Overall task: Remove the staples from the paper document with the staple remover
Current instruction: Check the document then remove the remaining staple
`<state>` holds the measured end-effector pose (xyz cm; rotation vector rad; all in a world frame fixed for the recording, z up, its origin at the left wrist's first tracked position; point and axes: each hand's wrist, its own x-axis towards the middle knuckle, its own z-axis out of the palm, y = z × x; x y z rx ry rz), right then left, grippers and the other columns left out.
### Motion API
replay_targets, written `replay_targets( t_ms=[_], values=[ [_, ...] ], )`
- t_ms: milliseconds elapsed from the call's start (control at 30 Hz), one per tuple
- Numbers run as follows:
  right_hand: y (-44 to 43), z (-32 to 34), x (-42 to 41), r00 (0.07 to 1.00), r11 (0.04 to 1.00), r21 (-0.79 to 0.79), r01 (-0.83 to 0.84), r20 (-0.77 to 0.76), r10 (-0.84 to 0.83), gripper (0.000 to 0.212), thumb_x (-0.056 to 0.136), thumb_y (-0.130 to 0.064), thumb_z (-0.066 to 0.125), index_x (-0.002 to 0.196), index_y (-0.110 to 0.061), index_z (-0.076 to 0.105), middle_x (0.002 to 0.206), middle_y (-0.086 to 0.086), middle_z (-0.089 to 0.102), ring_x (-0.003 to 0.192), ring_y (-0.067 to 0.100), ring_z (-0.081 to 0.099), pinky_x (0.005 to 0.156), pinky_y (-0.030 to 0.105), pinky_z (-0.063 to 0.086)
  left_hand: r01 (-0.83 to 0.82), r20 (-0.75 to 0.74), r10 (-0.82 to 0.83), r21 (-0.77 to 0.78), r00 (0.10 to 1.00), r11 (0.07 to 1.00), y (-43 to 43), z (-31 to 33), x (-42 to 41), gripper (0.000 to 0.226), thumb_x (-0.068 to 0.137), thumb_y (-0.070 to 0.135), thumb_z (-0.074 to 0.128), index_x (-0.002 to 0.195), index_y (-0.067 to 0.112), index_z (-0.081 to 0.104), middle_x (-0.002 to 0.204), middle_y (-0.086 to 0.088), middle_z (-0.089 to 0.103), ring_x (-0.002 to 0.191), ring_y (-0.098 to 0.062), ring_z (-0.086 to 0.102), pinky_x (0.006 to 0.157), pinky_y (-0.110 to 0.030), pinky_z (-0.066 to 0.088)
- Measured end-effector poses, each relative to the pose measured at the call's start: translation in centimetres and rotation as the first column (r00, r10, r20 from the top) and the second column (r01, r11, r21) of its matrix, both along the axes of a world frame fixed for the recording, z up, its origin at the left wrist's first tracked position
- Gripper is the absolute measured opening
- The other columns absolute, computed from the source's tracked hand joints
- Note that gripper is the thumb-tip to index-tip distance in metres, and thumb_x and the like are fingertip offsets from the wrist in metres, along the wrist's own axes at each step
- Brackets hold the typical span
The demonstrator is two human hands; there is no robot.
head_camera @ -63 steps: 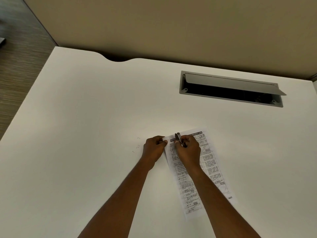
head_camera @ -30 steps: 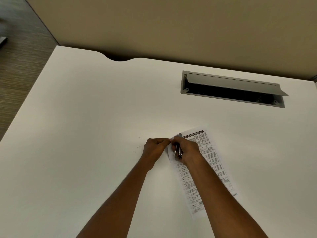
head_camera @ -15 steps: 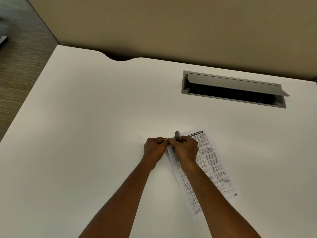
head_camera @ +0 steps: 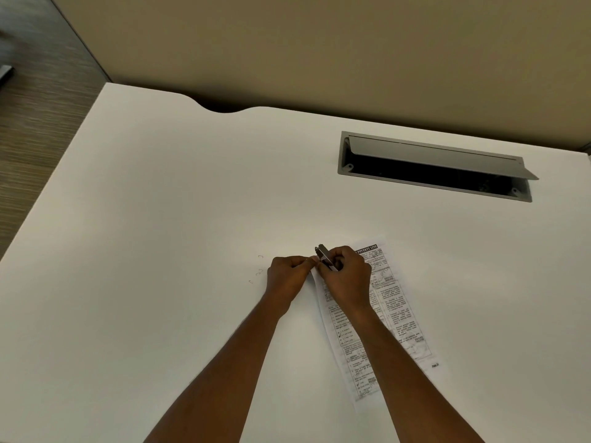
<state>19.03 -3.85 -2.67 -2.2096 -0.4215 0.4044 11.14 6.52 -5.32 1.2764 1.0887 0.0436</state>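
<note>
While both hands are working at the top left corner of the paper document (head_camera: 395, 311), I am watching them from the head camera. I am seeing the right hand (head_camera: 347, 278) clenching around the staple remover (head_camera: 324, 255), whose dark metal tip is sticking out just above the knuckles and pointing away from me. Just to the left of that grip, the left hand (head_camera: 286, 276) is pinching its fingertips (head_camera: 308, 260) together at the corner of the sheet, touching the right hand; I cannot tell whether it is pinching the paper itself or a staple, since the contact is too small to make out. From the grip, the document is running toward me and slightly to the right, lying flat on the white desk (head_camera: 160, 219) with part of it hidden under the right forearm. Just beyond the left hand, on its outer side, about 4 loose staples (head_camera: 259, 271) are lying on the desk, apart from the paper. Far beyond the grip and to the right, a grey cable hatch (head_camera: 435, 166) is standing open in the desk.
</note>
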Motion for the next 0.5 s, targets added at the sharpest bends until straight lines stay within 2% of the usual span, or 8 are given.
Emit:
replay_targets(
  t_ms=[67,167,233,300,433,500],
  values=[
    [0.09,-0.01,0.1,0.998,0.999,-0.024,-0.037,0.042,0.038,0.017,0.081,-0.018,0.081,0.085,-0.007,0.069,0.069,0.0,0.07,0.059,0.007,0.06,0.053,0.012,0.043,0.003,0.0,-0.003,-0.012,1.0,1.0,0.01,0.09,0.01,0.017,0.092,0.033,0.075,0.089,0.02,0.085,0.087,-0.005,0.081,0.095,-0.024,0.075,0.09,-0.04,0.058],
    [0.33,0.05,0.2,0.994,0.994,-0.064,-0.084,0.071,0.088,0.011,0.083,-0.013,0.077,0.084,-0.006,0.068,0.067,-0.001,0.067,0.056,0.003,0.056,0.05,0.011,0.041,0.006,-0.006,-0.006,-0.019,1.0,1.0,0.01,0.2,0.0,0.018,0.091,0.032,0.075,0.085,0.018,0.084,0.091,-0.015,0.079,0.093,-0.032,0.074,0.084,-0.041,0.058],
    [0.48,0.15,0.21,0.99,0.991,-0.085,-0.107,0.084,0.114,0.009,0.083,-0.009,0.075,0.085,-0.006,0.067,0.068,0.001,0.068,0.058,0.01,0.06,0.054,0.022,0.049,-0.001,-0.008,0.001,-0.021,1.0,1.0,-0.03,0.19,0.01,0.016,0.09,0.032,0.075,0.083,0.021,0.085,0.089,-0.012,0.08,0.095,-0.033,0.073,0.081,-0.04,0.057],
    [0.6,0.12,0.28,0.989,0.987,-0.104,-0.118,0.079,0.127,0.009,0.081,-0.007,0.074,0.086,-0.007,0.066,0.068,0.0,0.067,0.059,0.012,0.061,0.055,0.03,0.052,-0.003,-0.011,0.003,-0.015,1.0,1.0,-0.02,0.16,-0.03,0.017,0.09,0.033,0.076,0.08,0.022,0.084,0.084,-0.009,0.079,0.084,-0.025,0.07,0.076,-0.034,0.053],
    [0.63,-0.18,0.48,0.992,0.99,-0.098,-0.106,0.059,0.112,0.016,0.076,-0.013,0.079,0.084,-0.012,0.065,0.065,-0.008,0.063,0.056,0.004,0.058,0.051,0.017,0.043,0.015,-0.019,-0.015,0.003,1.0,1.0,0.16,-0.01,-0.17,0.022,0.091,0.035,0.076,0.071,0.028,0.082,0.065,0.012,0.072,0.074,-0.008,0.062,0.072,-0.024,0.048],
    [0.63,-0.33,0.57,0.994,0.992,-0.078,-0.095,0.043,0.099,0.02,0.074,-0.019,0.082,0.083,-0.014,0.065,0.067,-0.009,0.065,0.059,0.005,0.061,0.052,0.018,0.047,0.03,-0.024,-0.03,0.011,0.999,0.999,0.19,-0.07,-0.19,0.025,0.091,0.037,0.075,0.069,0.027,0.08,0.059,0.016,0.067,0.069,-0.006,0.058,0.068,-0.023,0.045]
  ],
)
